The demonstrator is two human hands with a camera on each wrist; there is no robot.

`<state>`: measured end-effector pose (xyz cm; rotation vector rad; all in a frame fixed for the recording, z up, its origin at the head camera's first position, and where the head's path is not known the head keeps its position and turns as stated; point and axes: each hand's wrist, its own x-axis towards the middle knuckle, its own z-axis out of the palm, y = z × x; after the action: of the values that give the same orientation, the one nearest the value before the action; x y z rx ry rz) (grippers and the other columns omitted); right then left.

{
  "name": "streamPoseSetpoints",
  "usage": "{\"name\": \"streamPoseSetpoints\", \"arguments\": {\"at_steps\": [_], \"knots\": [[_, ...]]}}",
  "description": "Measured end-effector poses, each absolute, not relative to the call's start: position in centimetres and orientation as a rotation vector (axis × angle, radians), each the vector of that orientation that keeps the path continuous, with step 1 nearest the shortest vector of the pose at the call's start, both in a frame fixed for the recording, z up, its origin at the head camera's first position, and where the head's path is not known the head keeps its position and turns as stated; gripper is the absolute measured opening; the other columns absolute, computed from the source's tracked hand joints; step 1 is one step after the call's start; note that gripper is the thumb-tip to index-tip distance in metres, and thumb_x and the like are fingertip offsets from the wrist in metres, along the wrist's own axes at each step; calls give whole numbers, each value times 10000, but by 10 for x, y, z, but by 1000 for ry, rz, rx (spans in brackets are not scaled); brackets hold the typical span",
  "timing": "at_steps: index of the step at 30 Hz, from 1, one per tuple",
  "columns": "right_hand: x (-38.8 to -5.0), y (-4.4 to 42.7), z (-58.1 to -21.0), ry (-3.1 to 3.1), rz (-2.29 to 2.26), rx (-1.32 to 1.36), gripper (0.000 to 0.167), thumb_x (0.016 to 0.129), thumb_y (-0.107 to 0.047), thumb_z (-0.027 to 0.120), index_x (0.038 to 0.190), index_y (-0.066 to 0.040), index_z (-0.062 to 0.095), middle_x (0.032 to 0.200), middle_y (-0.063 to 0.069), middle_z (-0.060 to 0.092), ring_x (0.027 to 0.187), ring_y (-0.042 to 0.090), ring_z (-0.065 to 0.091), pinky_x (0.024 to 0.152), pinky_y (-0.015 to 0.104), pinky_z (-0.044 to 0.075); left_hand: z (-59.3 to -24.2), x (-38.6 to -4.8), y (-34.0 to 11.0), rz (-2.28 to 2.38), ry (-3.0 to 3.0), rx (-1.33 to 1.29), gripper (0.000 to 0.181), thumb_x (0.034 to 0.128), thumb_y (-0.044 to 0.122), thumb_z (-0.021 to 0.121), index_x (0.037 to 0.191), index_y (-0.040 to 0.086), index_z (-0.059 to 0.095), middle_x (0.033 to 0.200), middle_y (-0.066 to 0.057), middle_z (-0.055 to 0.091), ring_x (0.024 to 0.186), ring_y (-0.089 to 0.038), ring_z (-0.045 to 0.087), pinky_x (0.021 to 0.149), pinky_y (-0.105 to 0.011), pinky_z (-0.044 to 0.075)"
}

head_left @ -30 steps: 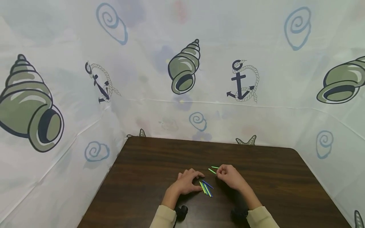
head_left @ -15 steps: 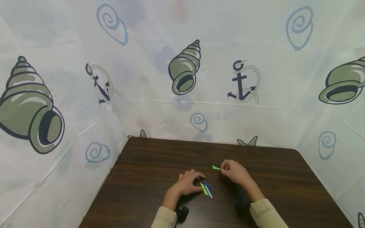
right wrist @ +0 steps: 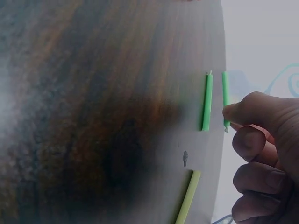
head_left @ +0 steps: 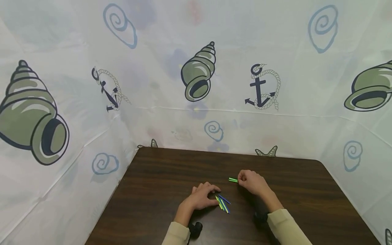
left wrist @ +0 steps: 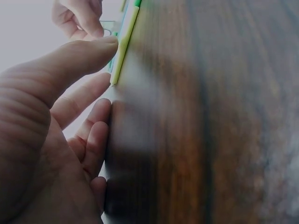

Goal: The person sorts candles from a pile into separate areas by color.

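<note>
Two thin green birthday candles with small wicks are beyond the pile. In the right wrist view, my right hand [head_left: 252, 182] pinches one green candle [right wrist: 226, 91] between thumb and finger, its other fingers curled. The second green candle [right wrist: 207, 102] lies on the table beside it, roughly parallel and a small gap apart. My left hand [head_left: 201, 196] rests on the table with relaxed, spread fingers. Its thumb is at the edge of a loose pile of yellow and blue candles [head_left: 224, 206]; whether it presses the yellow candle [left wrist: 125, 46] I cannot tell.
The dark wood-patterned table [head_left: 171, 163] reaches back to a white printed curtain [head_left: 153, 85], which also runs along both sides. Black wrist devices, such as the left one [head_left: 196, 228], sit below each hand.
My right hand has moved slightly away from me and to the right. The green candle in it has turned from slanted to nearly parallel with the other green one. My left hand stays put.
</note>
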<state>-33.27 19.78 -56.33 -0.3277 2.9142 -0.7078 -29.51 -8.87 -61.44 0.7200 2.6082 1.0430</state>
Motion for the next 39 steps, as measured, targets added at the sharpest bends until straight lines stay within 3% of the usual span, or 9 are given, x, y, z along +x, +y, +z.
{"name": "streamPoseSetpoints", "arguments": {"at_steps": [12, 19, 26, 39], "knots": [[-338, 197, -565, 2862, -741, -333, 94, 1005, -145, 731, 933, -171, 676, 795, -8, 596, 670, 181, 531, 611, 349, 408, -611, -295, -90, 1056, 2579, 783, 410, 1020, 501, 716, 1391, 330, 674, 1190, 64, 587, 1035, -140, 467, 846, -412, 261], [-342, 199, -566, 2872, -744, -349, 88, 999, -127, 732, 940, -160, 676, 816, -3, 607, 698, 180, 538, 634, 351, 423, -621, -299, -88, 1056, 2625, 759, 399, 989, 544, 735, 1355, 393, 682, 1147, 129, 573, 1008, -81, 458, 836, -379, 256], [-346, 200, -569, 2853, -742, -353, 70, 1010, -131, 728, 960, -157, 687, 821, 1, 613, 699, 181, 541, 633, 351, 428, -598, -290, -88, 1062, 2588, 750, 388, 1018, 447, 735, 1367, 281, 700, 1152, 55, 588, 999, -113, 456, 830, -383, 251], [-351, 199, -571, 2857, -750, -366, 82, 1034, -183, 715, 981, -123, 698, 859, -6, 644, 724, 177, 556, 658, 359, 451, -602, -290, -91, 1088, 2575, 753, 376, 1033, 472, 708, 1371, 308, 692, 1163, 76, 582, 1006, -109, 454, 834, -386, 248]]}}
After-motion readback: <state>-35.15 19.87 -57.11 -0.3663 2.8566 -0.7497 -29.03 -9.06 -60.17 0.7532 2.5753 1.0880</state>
